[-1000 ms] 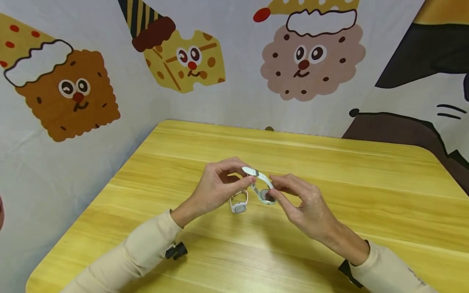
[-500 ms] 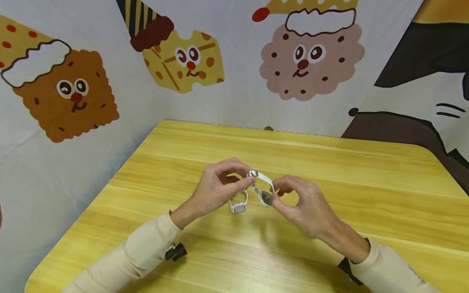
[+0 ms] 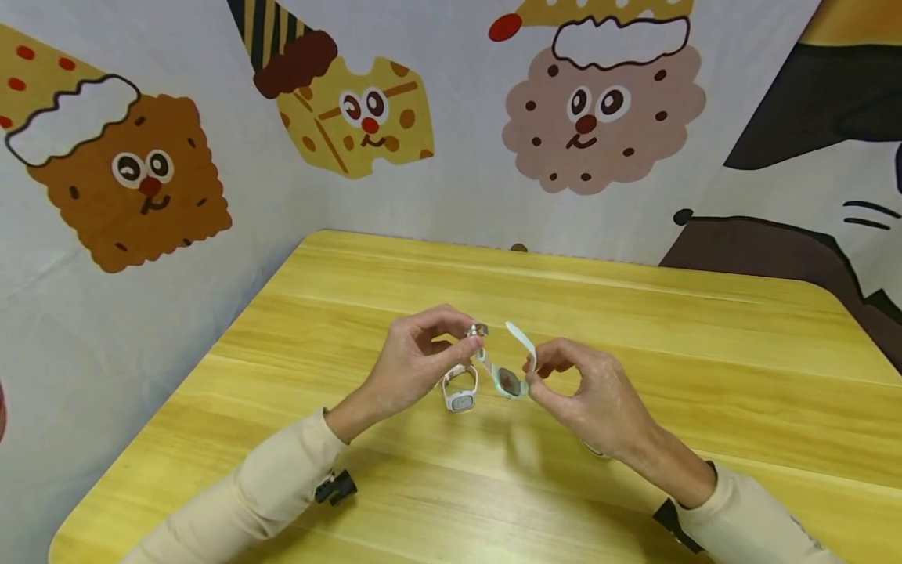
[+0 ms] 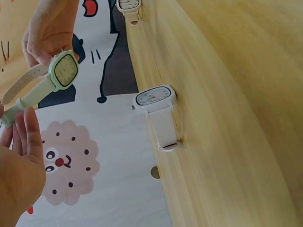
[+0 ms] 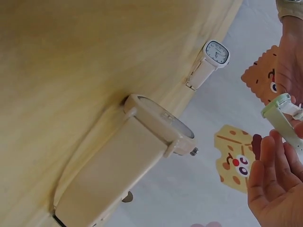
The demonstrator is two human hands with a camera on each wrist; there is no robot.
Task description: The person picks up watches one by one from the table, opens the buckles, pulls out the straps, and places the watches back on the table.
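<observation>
A mint-green wristwatch is held in the air between both hands, its strap unfastened and the back of its case toward the head camera. My left hand pinches the buckle end of the strap. The right hand pinches the other strap half close to the case, and that half's free tip points up. In the left wrist view the green dial faces the camera. Just below the left fingers, a white watch stands on the table with its strap closed in a loop.
A beige watch also stands on the table; in the head view my right hand covers nearly all of it. The wooden table meets a cloth backdrop with cartoon figures at its far and left sides.
The strap tip, earlier passing through the buckle, has come out of it. The two strap halves are now apart, with the free half beside my right fingers. The white watch stays put.
</observation>
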